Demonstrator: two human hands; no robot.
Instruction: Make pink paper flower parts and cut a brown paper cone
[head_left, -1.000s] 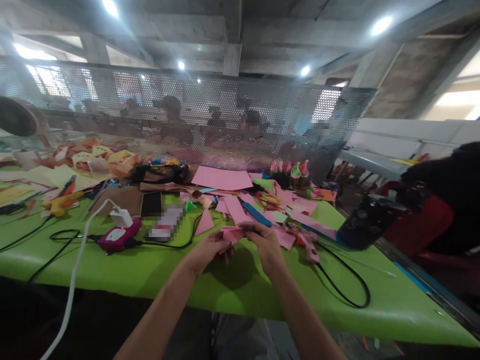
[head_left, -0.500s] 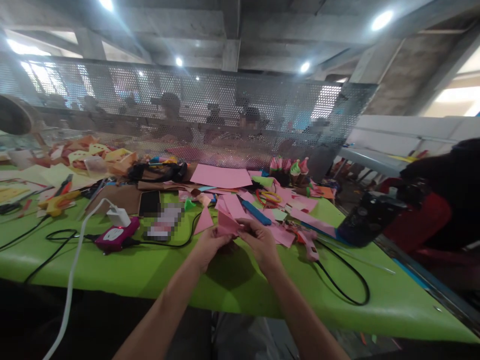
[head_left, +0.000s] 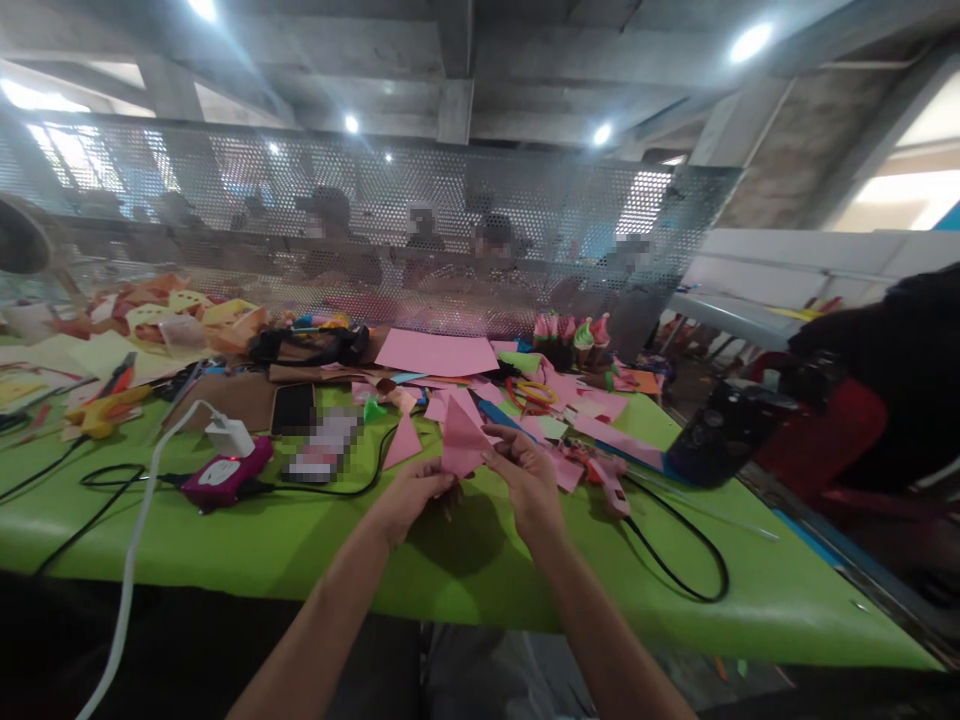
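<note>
Two hands meet over the near middle of the tabletop [head_left: 247,545], and between them I hold up a pink paper piece [head_left: 459,445], folded to a flat pointed shape with its tip upward. My left hand [head_left: 409,495] is closed on its lower left corner, fingers curled under; my right hand [head_left: 529,480] pinches its lower right edge between thumb and fingertips. The paper is lifted clear of the green cover, which is smooth and slightly glossy and casts a dark shadow below my wrists.

Most of the open room lies right in front of me: a bare green strip runs along the near edge, from the white cable [head_left: 139,540] on the left to the looping black cord [head_left: 686,560] on the right. Beyond the loop the cover stays bare out to the far right corner.

Farther back the space closes up. Just behind my hands lie loose pink paper scraps [head_left: 592,410], flat and sharp-cornered, with a large pink sheet [head_left: 439,353] behind them. To the left sit a magenta box [head_left: 225,472] with a white plug [head_left: 229,436] on it, and a dark phone [head_left: 292,408] lying flat. A perforated metal screen [head_left: 360,240] stands along the far edge.
</note>
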